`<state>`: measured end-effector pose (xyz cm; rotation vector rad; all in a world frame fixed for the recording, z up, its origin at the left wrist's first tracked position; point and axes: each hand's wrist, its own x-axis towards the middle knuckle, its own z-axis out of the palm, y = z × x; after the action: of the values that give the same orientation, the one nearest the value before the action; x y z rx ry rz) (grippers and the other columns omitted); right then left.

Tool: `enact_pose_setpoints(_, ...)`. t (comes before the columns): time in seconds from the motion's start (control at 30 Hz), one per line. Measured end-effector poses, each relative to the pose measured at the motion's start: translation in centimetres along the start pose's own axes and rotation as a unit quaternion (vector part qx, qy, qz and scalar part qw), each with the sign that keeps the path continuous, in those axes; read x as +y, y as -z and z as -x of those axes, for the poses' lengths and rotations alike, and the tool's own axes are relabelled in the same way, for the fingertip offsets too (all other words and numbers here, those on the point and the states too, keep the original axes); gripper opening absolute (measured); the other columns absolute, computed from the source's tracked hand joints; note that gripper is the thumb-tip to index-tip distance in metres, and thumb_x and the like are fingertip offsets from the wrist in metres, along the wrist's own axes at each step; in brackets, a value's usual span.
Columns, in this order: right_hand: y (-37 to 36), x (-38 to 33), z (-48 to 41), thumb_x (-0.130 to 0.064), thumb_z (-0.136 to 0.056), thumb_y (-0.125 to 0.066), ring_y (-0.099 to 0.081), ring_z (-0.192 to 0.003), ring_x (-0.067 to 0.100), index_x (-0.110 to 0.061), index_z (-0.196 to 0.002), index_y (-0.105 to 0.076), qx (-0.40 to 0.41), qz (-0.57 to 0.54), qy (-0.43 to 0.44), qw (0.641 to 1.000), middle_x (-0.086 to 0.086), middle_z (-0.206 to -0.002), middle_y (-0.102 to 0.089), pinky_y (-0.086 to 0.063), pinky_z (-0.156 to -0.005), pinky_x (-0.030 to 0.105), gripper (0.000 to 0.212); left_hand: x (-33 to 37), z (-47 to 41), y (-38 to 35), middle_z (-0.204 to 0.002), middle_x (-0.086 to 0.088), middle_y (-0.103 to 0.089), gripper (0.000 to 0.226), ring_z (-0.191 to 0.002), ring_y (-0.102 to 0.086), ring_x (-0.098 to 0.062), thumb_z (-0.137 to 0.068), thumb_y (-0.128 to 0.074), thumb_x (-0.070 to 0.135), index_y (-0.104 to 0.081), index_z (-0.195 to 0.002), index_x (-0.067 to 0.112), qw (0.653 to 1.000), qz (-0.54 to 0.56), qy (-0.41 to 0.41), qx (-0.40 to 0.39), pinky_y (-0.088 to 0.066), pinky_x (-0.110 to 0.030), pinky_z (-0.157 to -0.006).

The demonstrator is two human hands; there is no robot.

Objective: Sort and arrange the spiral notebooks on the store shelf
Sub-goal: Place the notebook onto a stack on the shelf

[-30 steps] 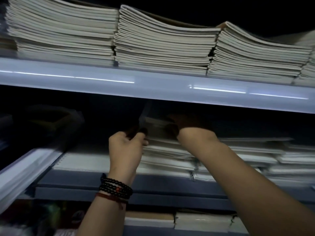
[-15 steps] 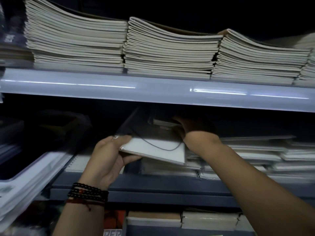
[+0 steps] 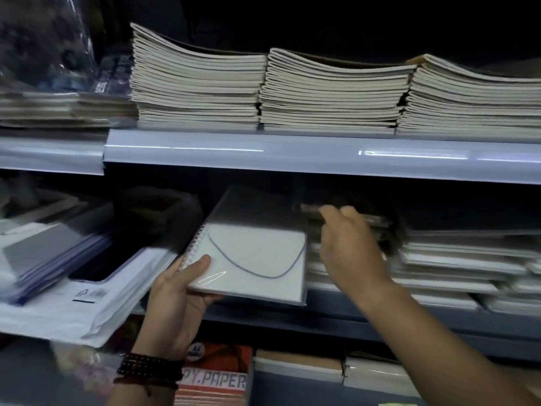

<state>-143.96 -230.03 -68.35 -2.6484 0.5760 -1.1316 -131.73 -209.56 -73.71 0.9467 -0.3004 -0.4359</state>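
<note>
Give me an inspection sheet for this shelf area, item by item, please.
Surface: middle shelf, dim, front edge showing.
Job's things: wrapped spiral notebook held in front of the shelf; notebook stacks on the middle shelf; taller stacks on the upper shelf.
Clutter: white plastic packs at left; copy paper pack below.
Grippers: left hand grips the spiral notebook's corner; right hand reaches toward the notebook stacks, blurred, grip unclear.
Cables: nothing seen.
Surroundings: dark store shelving.

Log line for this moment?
left hand: holds spiral notebook | right hand: open, at middle-shelf stack | notebook: not yet placed
</note>
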Motion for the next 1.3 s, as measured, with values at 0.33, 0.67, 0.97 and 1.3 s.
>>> enact_pose_setpoints(0.33, -3.2, -4.1, 1.8, -0.007, -0.092, -0.066, -0.074, -0.087, 0.026, -0.01, -0.094, -0.068, -0.131, -0.45, -0.317, 0.825, 0.007, -0.087, -0.077, -0.058, -0.087, 0.052, 0.003, 0.4, 1.6, 3.7, -0.116, -0.025, -0.071, 0.037, -0.099, -0.072, -0.039, -0.087, -0.06, 0.001, -0.064, -0.124, -0.001, 1.0, -0.027, 0.014, -0.008, -0.063, -0.044, -0.075)
enact_pose_setpoints(0.67, -5.1, -4.5, 2.7, 0.006, -0.087, -0.066, -0.073, -0.086, 0.029, -0.006, -0.103, -0.06, -0.171, -0.493, -0.314, 0.793, 0.014, -0.098, -0.074, -0.059, -0.078, 0.05, 0.021, 2.3, 0.0, 6.0, -0.107, -0.01, -0.077, 0.019, -0.096, -0.074, -0.029, -0.094, -0.068, 0.016, -0.074, -0.112, 0.016, 0.98, -0.182, -0.036, 0.072, -0.057, -0.043, -0.088)
enact_pose_setpoints(0.97, -6.0, -4.3, 2.7, -0.019, -0.084, -0.079, -0.057, -0.07, 0.01, -0.021, -0.082, -0.07, -0.107, -0.434, -0.209, 0.87, 0.003, -0.078, -0.064, -0.047, -0.064, 0.024, 0.01, 2.4, 0.4, 6.7, -0.064, 0.02, -0.063, 0.015, -0.066, -0.061, -0.002, -0.089, -0.074, 0.018, -0.074, -0.101, 0.027, 0.953, -0.236, -0.151, 0.114, -0.047, -0.012, -0.059)
enact_pose_setpoints(1.3, -5.9, -5.3, 3.1, 0.002, -0.084, -0.073, -0.062, -0.065, 0.013, -0.017, -0.083, -0.073, -0.049, -0.512, -0.128, 0.848, 0.009, -0.072, -0.066, -0.049, -0.063, 0.018, 0.019, 3.1, 0.9, 6.8, -0.099, -0.023, -0.073, 0.019, -0.094, -0.074, -0.036, -0.094, -0.063, 0.004, -0.066, -0.112, -0.003, 0.981, -0.087, -0.146, 0.097, -0.063, -0.04, -0.078)
